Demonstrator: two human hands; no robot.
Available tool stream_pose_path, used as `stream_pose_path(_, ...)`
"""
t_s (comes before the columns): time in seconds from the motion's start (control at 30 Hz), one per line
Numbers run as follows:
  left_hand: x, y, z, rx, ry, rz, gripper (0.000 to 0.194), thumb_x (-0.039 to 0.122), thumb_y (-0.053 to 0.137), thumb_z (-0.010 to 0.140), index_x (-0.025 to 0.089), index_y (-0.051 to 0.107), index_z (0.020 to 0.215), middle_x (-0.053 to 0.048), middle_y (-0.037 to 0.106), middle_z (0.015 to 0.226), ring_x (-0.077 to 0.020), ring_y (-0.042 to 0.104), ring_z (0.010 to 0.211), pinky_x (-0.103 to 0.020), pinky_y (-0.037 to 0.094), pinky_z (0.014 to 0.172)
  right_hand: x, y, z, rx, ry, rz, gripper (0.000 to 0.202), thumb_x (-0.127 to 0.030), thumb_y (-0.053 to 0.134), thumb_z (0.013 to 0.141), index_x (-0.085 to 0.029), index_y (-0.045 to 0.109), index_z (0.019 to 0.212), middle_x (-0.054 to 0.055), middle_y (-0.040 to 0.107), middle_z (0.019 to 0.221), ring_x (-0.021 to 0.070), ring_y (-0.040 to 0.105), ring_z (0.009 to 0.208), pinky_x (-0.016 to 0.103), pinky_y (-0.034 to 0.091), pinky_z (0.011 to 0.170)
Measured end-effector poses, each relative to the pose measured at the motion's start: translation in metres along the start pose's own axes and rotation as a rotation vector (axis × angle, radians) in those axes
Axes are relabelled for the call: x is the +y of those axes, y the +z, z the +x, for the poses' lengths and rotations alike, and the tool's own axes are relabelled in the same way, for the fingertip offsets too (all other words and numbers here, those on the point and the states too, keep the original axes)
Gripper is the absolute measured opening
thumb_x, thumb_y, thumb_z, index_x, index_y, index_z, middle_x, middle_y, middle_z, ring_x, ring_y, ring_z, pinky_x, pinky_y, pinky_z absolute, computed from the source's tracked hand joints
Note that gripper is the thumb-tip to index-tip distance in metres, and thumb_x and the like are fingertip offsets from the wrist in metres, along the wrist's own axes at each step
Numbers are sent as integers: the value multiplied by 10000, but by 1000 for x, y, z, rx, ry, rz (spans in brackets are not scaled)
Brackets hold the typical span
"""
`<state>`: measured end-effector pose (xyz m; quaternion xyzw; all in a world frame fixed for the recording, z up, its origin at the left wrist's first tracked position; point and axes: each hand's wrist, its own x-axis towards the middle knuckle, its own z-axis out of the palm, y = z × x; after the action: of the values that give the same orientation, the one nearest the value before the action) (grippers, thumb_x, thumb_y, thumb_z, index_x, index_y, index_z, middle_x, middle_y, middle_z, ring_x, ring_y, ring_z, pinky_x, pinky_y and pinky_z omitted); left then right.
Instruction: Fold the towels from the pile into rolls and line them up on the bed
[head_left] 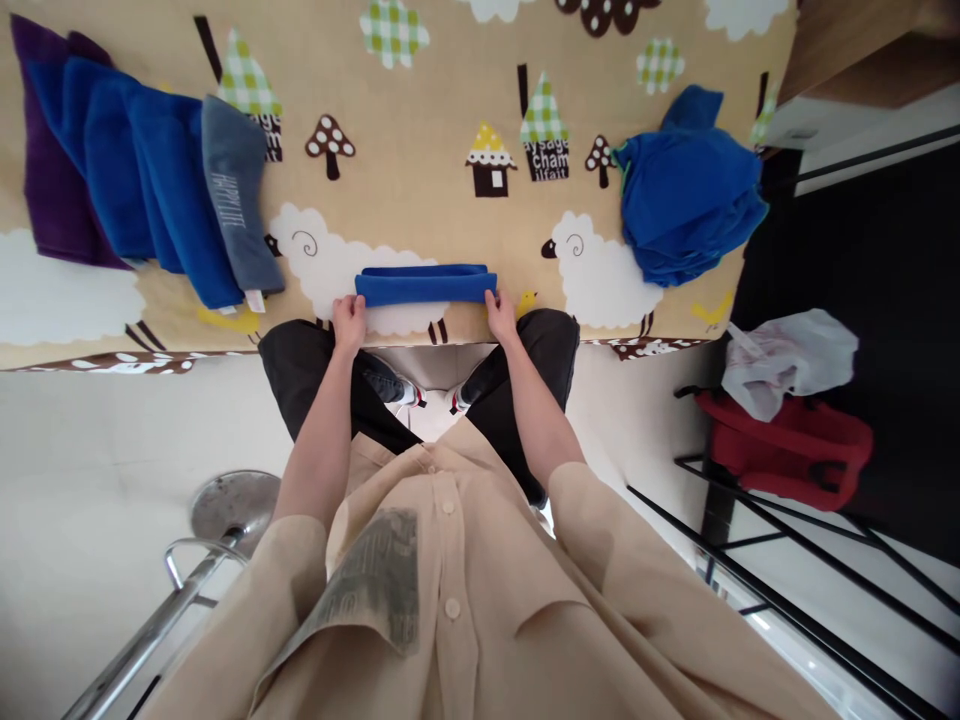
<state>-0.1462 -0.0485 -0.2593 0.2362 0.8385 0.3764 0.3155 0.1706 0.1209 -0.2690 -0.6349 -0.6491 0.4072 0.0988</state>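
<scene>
A blue cloth (426, 287), folded into a narrow strip, lies near the front edge of the patterned tablecloth (420, 200). My left hand (349, 322) pinches its left end, and my right hand (501, 312) pinches its right end. Both hands rest at the table's edge, fingers closed on the cloth. To the left, several folded cloths overlap in a row: a purple one (56, 160), blue ones (124, 170) and a grey-blue one (236, 190) with white lettering. At the right sits a crumpled blue cloth heap (686, 195).
A white plastic bag (795, 355) and a red bag (787, 450) are to the right, beside black metal bars (757, 540). A metal stool (232, 510) stands at lower left. A brown box-like object (870, 50) is at upper right.
</scene>
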Motion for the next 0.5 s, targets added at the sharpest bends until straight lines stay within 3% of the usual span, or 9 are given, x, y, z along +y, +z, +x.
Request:
stream_pose_path(0.17,3,1,-4,6,-15,8,480,662,493,990,213,609,864,-138,543,1062,-306,605,1068,-434,521,998,-3,1,-2,48,6,-16,644,-822,329,979,-233,578,906,59,601,835,265,640,926,429,518,946)
stream_pose_path(0.37,7,2,0,9,-18,101,499,636,465,1015,226,526,737,-106,509,953,-292,609,1026,-453,473,1082,-5,-1,3,42,35,6,626,-818,404,963,-230,573,832,53,599,789,268,651,943,402,515,914)
stream_pose_path(0.5,10,3,10,-21,-72,106,504,625,488,1009,230,490,696,-86,505,873,-278,616,951,-428,547,954,-6,-4,14,-11,94,-18,556,-733,503,971,-219,591,780,74,620,772,300,678,957,423,532,911)
